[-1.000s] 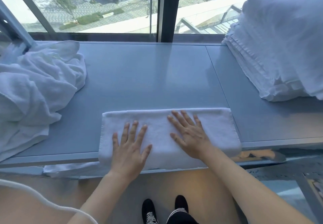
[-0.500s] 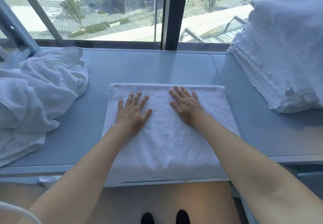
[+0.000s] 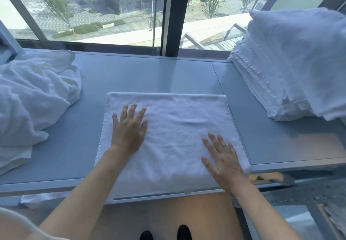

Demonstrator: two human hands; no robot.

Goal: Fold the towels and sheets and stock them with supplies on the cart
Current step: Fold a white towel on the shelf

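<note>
Here, both hands pressed a white terry towel (image 3: pixel 179 127) on the grey desk (image 3: pixel 142 75).
Left hand (image 3: pixel 129 129) and right hand (image 3: pixel 224 159) lay flat, fingers straight.

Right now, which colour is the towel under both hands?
White, plain, no pattern; the towel shows best in the head view.

— Carrying it all: a pale grey-blue ledge (image 3: pixel 142 75) running under the window, split by a seam toward the right.

— Lying directly on it?

— Sitting in the middle, a white folded towel (image 3: pixel 179 125), flat, its near edge hanging slightly over the front lip. Slumping at the left end, a crumpled heap of white linen (image 3: pixel 31 101), well apart from the towel. Standing at the right end, a tall stack of folded white towels (image 3: pixel 280 82), leaning a little, also apart from the middle one.

— Between them?

— Showing bare grey surface on both sides of the towel.
</note>
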